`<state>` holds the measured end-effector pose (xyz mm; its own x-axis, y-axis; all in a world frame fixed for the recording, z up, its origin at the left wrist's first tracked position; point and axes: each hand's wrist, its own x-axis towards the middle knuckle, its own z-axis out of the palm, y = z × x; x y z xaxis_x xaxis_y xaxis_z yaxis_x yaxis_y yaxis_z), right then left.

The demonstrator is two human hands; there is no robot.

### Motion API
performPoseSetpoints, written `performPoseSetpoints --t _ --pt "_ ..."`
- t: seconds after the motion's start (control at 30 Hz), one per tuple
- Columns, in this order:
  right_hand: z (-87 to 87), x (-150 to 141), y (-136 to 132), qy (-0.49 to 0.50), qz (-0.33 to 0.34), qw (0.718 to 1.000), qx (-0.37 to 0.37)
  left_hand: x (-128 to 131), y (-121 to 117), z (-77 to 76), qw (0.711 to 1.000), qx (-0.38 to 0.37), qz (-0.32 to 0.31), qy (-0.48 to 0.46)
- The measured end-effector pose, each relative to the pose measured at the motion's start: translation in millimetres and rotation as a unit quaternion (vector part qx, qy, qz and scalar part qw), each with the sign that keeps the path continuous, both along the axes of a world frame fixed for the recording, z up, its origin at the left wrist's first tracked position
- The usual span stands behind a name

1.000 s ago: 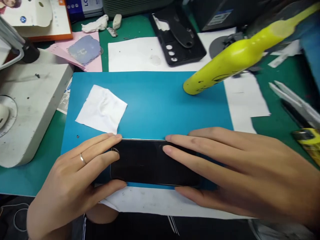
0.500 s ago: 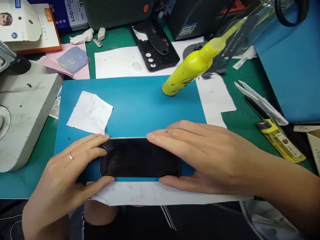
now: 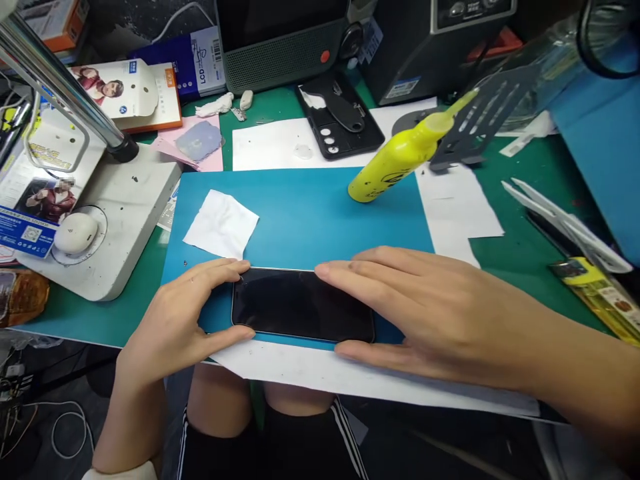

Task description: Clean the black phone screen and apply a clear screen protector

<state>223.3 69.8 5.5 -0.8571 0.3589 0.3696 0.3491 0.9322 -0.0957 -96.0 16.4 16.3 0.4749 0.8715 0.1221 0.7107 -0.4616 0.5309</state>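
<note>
A black phone [image 3: 300, 305] lies flat, screen up, near the front edge of a blue mat [image 3: 310, 213]. My left hand [image 3: 180, 320] clasps its left end, fingers along the far edge and thumb on the near edge. My right hand [image 3: 430, 313] grips the right end the same way, fingers stretched over the screen's far side. A white wipe [image 3: 220, 225] lies on the mat just behind my left hand.
A yellow squeeze bottle [image 3: 400, 157] lies tilted at the mat's back right. Behind it sit a black phone case [image 3: 340, 127] and white paper [image 3: 270, 143]. A white stand base [image 3: 115, 213] is at left; tweezers [image 3: 565, 223] and a yellow lighter [image 3: 600, 297] are at right.
The view has risen and pulled back, showing more of the bench and the stand. Both hands keep their hold on the phone, which stays on the mat.
</note>
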Motion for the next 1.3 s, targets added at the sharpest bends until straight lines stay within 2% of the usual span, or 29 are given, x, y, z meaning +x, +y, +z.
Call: performPoseSetpoints --t 0.13,0.27,0.57,0.73,0.97,1.17,1.3 --pt "1.5 0 -1 -0.001 0.008 0.999 0.034 -2 -1 -2.7 1.0 0.01 -0.018 0.014" --pt "-0.3 2 -3 0.0 0.014 1.0 0.027 -1 -1 -4.3 1.0 0.008 -0.023 0.004" --pt "-14.6 7 -8 0.001 -0.011 0.997 -0.071 1 -1 -3.5 0.999 -0.002 -0.039 -0.003" --pt "-8.7 1 -5 0.026 0.0 0.994 -0.107 -1 0 -3.0 0.999 -0.013 -0.034 0.002" --pt "-0.7 0 4 -0.006 0.021 0.998 -0.058 -2 2 0.1 0.998 0.014 -0.053 0.033" --pt "1.7 3 9 0.007 0.029 0.996 -0.086 -4 5 4.1 0.996 0.033 -0.063 0.057" --pt "5.1 5 10 -0.008 0.035 0.996 -0.077 -2 6 6.4 0.996 0.036 -0.06 0.058"
